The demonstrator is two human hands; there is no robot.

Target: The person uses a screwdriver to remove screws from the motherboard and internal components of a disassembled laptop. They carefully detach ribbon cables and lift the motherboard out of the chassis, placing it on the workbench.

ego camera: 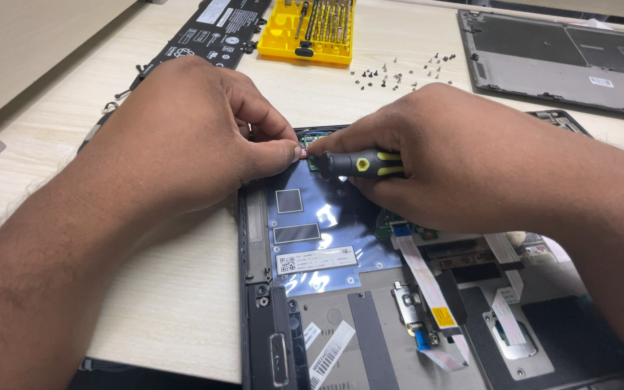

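Forearms frame an opened laptop chassis point(269, 217) lying on the pale table point(182, 289). At left, the left hand point(182, 137) pinches thumb and forefinger together on a small part I cannot make out, by the green board's edge. Beside it, the right hand point(456, 159) wraps closed around a black-and-yellow screwdriver point(362, 164): light, stiff, best gripped at its ribbed handle. White rectangular labels sit on the blue film point(312, 217); behind, a black battery point(211, 32), yellow bit case point(312, 29), loose screws point(399, 72), grey cover point(565, 58).
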